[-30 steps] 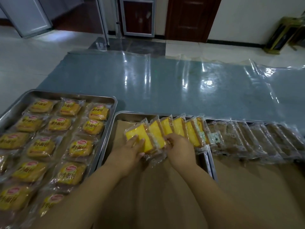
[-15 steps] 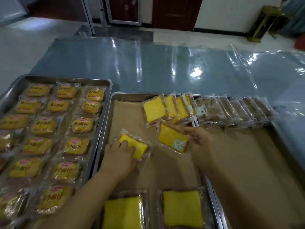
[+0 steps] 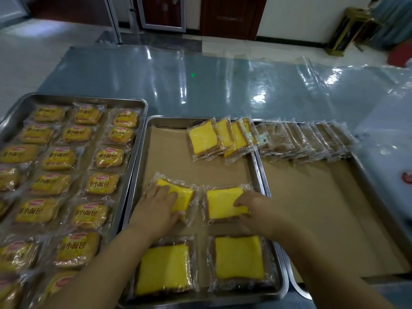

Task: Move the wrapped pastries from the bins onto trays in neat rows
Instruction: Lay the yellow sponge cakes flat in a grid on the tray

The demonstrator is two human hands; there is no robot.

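Left hand [image 3: 158, 208] grips a skewed clear-wrapped yellow cake slice [image 3: 181, 194], right hand [image 3: 256, 210] pinches its neighbour [image 3: 223, 204] — likely squaring a row on the paper-lined steel tray [image 3: 176, 159].

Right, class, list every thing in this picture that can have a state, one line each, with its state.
left hand, holds the left slice
right hand, pinches the right slice
left slice, wrapped, askew
right slice, wrapped, flat
middle tray, partly filled
left tray, filled with rows of wrapped buns
right tray, one row of packets at its far edge
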